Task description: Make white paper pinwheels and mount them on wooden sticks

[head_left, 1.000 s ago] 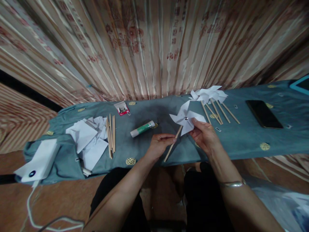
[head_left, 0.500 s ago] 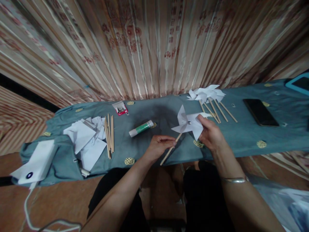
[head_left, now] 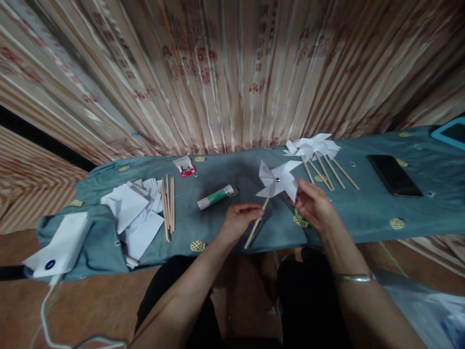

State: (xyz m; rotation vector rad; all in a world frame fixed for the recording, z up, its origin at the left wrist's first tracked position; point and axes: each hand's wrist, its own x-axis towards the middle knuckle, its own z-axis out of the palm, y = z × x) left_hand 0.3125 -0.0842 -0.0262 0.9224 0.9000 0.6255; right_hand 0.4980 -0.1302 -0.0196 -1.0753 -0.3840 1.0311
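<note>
A white paper pinwheel (head_left: 276, 178) with a metal pin at its middle sits on a wooden stick (head_left: 255, 224). My left hand (head_left: 238, 220) pinches the stick near its upper part, fingers closed round it. My right hand (head_left: 313, 204) touches the lower right blade of the pinwheel with its fingertips, fingers curled. Both hands are above the front edge of the blue-grey cloth (head_left: 359, 213).
Finished pinwheels (head_left: 314, 145) on sticks lie at the back right, a black phone (head_left: 394, 175) further right. A glue stick (head_left: 215, 196), a small packet of pins (head_left: 185, 167), loose wooden sticks (head_left: 168, 206), white paper pieces (head_left: 132, 215) and a white box (head_left: 60, 245) lie to the left.
The pinwheel's blades have turned round the pin under my right fingertips. My left hand has kept hold of the stick in about the same place.
</note>
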